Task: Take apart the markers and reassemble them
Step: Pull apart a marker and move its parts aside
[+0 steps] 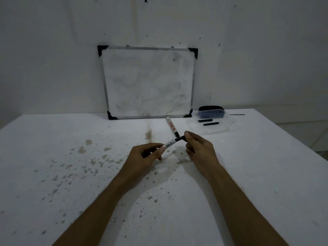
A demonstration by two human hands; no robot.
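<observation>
White cylindrical marker barrel (168, 144) is being clamped in the left hand (145, 157) grip above the stained matte surface (71, 174); its black tip section (180, 138) is being pinched by the right hand (200, 150) fingertips. Another marker (171, 126) is lying beyond.

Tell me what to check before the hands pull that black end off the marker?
1. Left hand grips the marker barrel: ok.
2. Right hand pinches the black end piece: ok.
3. End piece already loose from the barrel: cannot tell.
4. Second marker lies on the table close behind the hands, in the way: not ok.
5. Clear tray with two black pieces has room: ok.
</observation>
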